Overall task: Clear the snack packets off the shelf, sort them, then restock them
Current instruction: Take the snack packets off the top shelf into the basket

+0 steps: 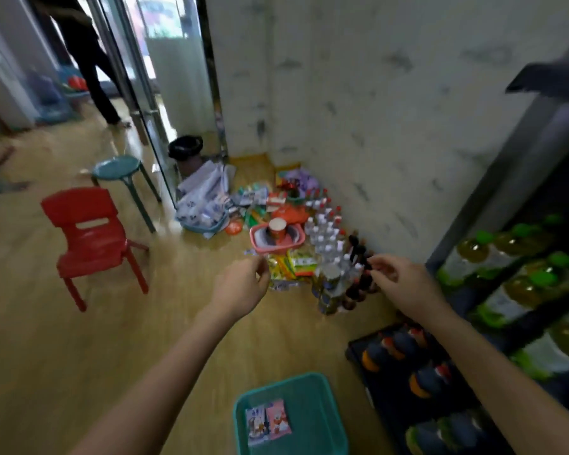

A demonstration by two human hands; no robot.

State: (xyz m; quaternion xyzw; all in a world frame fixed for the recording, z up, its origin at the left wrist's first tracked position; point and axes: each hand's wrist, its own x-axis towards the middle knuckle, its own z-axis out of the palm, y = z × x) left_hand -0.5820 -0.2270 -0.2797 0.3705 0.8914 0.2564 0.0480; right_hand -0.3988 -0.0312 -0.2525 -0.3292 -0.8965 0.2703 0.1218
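1. Left hand (243, 284), right hand (398, 280): fingers loosely curled, grip unclear, reaching toward packets (291, 267) heaped beyond the green basket (312, 421).
2. Inside basket: two packets (267, 421) sorted; most apparently left.

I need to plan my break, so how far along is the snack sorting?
Early. Two packets already lie in the teal basket. Both hands, left and right, reach out empty toward the floor pile. Most packets remain unsorted there; restocking hasn't started.
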